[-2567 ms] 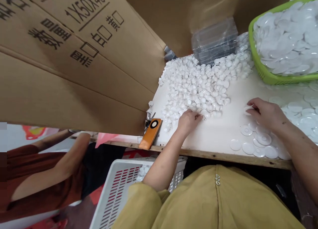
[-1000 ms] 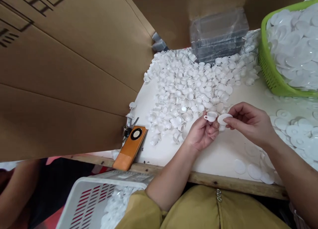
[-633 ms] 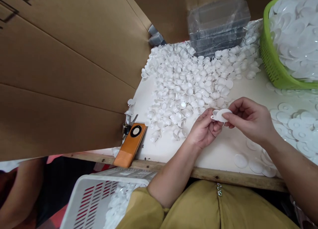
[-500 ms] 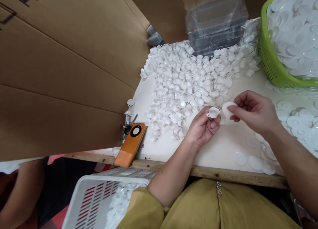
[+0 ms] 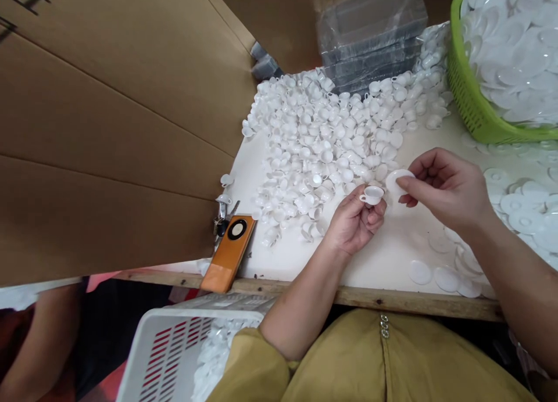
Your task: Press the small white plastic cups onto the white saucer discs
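Between the fingertips of my left hand (image 5: 358, 221) is a tiny white toy cup (image 5: 374, 195), its opening facing up and its handle to the left. My right hand (image 5: 449, 187) pinches a small white saucer (image 5: 396, 182) by its right edge, tilted, just right of the cup and apart from it. Behind both hands spreads a heap of loose white cups (image 5: 322, 140). Many flat white saucers (image 5: 525, 216) lie to the right, beside and beyond my right wrist.
A green basket (image 5: 462, 76) full of saucers stands at the back right. Plastic-wrapped grey blocks (image 5: 370, 36) sit behind the heap. Cardboard (image 5: 117, 129) walls off the left. An orange phone (image 5: 229, 254) and keys (image 5: 221, 223) lie at the table's edge. Below is a white crate (image 5: 143, 338); another person's arm (image 5: 46, 338) shows.
The view has shifted slightly. The saucer in my right hand has tilted a little; cup and saucer stay in the same hands, still apart.
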`<action>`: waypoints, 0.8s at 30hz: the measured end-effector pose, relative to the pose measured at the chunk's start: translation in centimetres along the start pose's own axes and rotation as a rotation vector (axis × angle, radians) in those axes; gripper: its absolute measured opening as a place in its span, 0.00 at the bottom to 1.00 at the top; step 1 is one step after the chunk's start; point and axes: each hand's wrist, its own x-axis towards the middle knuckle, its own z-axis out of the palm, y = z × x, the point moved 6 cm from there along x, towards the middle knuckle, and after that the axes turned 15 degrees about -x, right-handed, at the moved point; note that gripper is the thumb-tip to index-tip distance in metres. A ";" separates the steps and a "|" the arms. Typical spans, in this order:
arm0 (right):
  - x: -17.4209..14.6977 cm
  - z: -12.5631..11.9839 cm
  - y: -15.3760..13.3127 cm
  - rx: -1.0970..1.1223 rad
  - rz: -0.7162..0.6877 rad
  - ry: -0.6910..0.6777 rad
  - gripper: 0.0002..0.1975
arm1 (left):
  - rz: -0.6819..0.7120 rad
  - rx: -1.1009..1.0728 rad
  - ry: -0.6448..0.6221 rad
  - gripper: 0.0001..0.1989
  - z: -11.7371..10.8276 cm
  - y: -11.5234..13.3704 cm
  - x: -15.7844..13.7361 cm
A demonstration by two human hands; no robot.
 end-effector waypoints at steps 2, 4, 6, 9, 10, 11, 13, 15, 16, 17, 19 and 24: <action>-0.1 0.5 -0.2 0.014 -0.014 -0.051 0.11 | -0.009 0.010 0.028 0.10 -0.1 -0.1 0.0; 0.0 0.6 -0.1 -0.017 -0.007 -0.054 0.12 | -0.036 -0.002 0.076 0.10 -0.2 -0.2 0.0; 0.2 0.3 0.2 -0.045 0.010 -0.013 0.12 | -0.074 -0.032 0.120 0.11 -0.2 -0.4 -0.2; 0.2 0.2 0.3 -0.013 0.004 0.006 0.11 | -0.113 -0.068 0.155 0.13 0.0 -0.5 -0.3; 0.1 0.4 0.2 -0.002 -0.010 -0.006 0.11 | -0.115 -0.074 0.168 0.13 0.0 -0.5 -0.3; 0.0 0.6 0.1 -0.004 -0.027 -0.020 0.11 | -0.119 -0.078 0.184 0.13 -0.1 -0.6 -0.3; -0.2 1.0 -0.1 -0.044 -0.054 -0.046 0.11 | -0.127 -0.095 0.206 0.14 -0.2 -0.7 -0.2; -0.1 1.0 0.0 -0.096 -0.062 -0.030 0.11 | -0.135 -0.122 0.210 0.14 -0.2 -0.7 -0.2; 0.0 0.9 0.1 -0.115 -0.060 -0.009 0.11 | -0.139 -0.130 0.208 0.14 -0.2 -0.7 -0.2; 0.0 0.7 0.2 -0.123 -0.057 0.011 0.10 | -0.142 -0.134 0.206 0.14 -0.2 -0.6 -0.2; 0.2 0.5 0.3 -0.112 -0.053 0.026 0.10 | -0.149 -0.128 0.198 0.14 -0.1 -0.6 -0.3; 0.1 0.7 0.1 -0.038 -0.048 -0.008 0.08 | -0.154 -0.129 0.181 0.17 0.4 -0.6 -0.6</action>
